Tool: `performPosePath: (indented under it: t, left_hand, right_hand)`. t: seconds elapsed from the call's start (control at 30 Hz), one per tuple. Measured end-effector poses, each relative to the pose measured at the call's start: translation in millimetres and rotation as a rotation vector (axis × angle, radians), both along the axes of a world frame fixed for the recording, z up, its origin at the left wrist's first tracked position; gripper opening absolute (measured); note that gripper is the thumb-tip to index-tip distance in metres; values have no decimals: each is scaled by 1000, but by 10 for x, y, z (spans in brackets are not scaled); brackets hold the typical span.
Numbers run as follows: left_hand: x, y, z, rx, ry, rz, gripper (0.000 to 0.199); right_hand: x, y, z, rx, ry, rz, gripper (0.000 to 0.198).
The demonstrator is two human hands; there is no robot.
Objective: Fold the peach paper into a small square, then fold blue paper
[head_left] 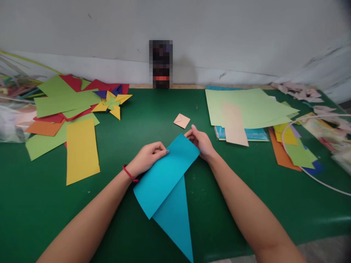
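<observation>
A folded sheet of blue paper (167, 171) slants across the middle of the table, with a triangular flap (175, 210) showing below its straight strip. My left hand (150, 155) pinches the upper left edge of the paper between thumb and curled fingers; a red cord bracelet is on that wrist. At the upper right end, my right hand (200, 140) is closed on the paper's corner, its fingers partly hidden behind the sheet. Just beyond the paper lies a small folded peach paper square (182, 121).
Green, red, orange and yellow sheets (82, 151) lie at left, beside a yellow and purple paper star (112, 102). Pale green sheets (246, 106) and a peach strip (236, 128) lie at right, near coloured scraps (287, 146) and a white looped cord (309, 175). A blurred dark object (161, 65) stands against the wall.
</observation>
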State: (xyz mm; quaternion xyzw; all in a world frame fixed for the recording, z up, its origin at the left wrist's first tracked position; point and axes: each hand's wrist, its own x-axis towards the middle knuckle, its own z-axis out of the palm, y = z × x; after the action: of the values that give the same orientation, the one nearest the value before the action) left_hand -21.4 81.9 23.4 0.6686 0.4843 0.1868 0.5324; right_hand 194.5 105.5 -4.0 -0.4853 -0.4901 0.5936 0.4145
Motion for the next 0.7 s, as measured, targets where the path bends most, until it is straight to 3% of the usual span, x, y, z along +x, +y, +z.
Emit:
performPosePath:
  t: [0.07, 0.2, 0.4, 0.7]
  left_hand:
    - [-7, 6, -15, -6, -41, 71, 28]
    - [6, 3, -50, -53, -119, 182, 28]
    - [50, -37, -52, 10, -52, 107, 27]
    - [65, -53, -85, 40, -61, 148, 29]
  right_hand:
    - [21, 4, -26, -48, 87, -2, 40]
    - [7, -27, -60, -31, 94, 129, 32]
    - [-59, -51, 27, 190, -61, 171, 18]
    - [-86, -108, 0, 189, -208, 224, 24]
